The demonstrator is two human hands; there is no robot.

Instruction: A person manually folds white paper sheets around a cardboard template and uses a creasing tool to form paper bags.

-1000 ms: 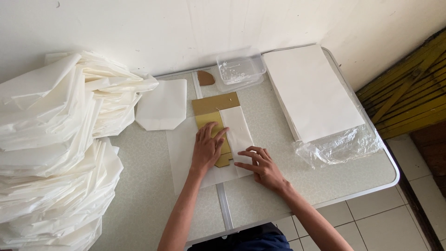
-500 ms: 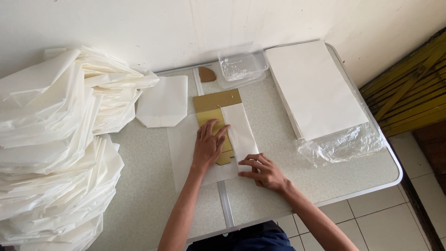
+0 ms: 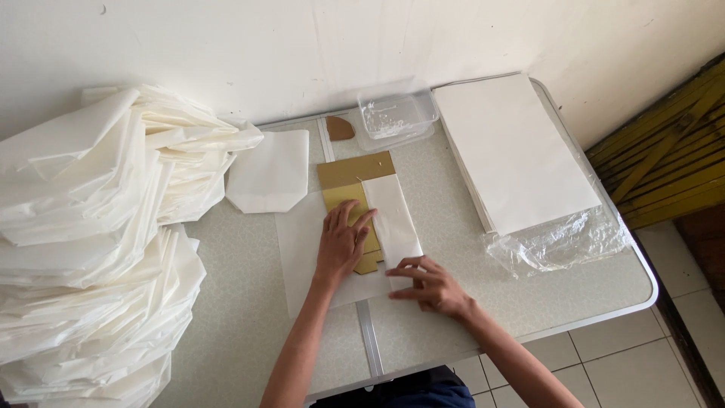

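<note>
Paper sheet (image 3: 302, 249) pinned by left hand (image 3: 341, 243), right hand (image 3: 429, 285) creasing its folded edge.

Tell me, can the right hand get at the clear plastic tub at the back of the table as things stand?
Probably yes. The right hand rests on the white paper sheet, and the table between it and the clear plastic tub holds only flat paper, nothing standing.

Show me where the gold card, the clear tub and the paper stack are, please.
gold card (image 3: 353, 171), head view, its bare top part.
clear tub (image 3: 396, 115), head view, its middle.
paper stack (image 3: 512, 151), head view, middle of the top sheet.
</note>
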